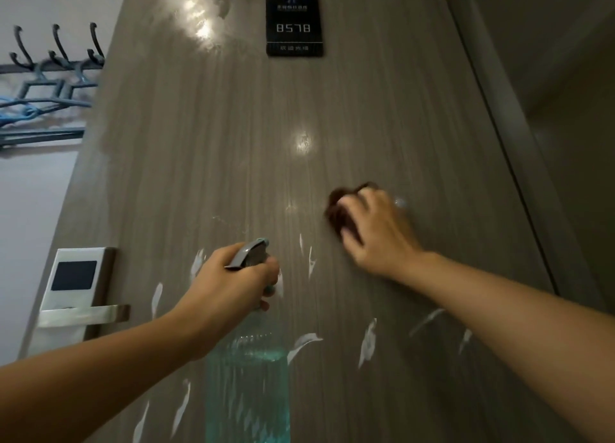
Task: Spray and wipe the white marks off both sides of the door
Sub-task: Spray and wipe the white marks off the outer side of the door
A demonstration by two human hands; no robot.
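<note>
The grey wood-grain door [233, 143] fills the view. Several white marks [367, 341] streak its lower half; the upper half looks wet and shiny. My left hand [229, 282] grips the grey trigger head of a clear spray bottle [248, 376] holding blue-green liquid, its nozzle toward the door. My right hand [372, 232] presses a dark brown cloth [339, 206] against the door at mid height, right of the bottle. The cloth is blurred and mostly hidden under my fingers.
A black number plate [294, 23] reading 8578 sits high on the door. A silver card lock with a lever handle [78, 289] is at the door's left edge. Wall hooks with blue hangers [50, 86] hang at left. The door frame [519, 163] runs down the right.
</note>
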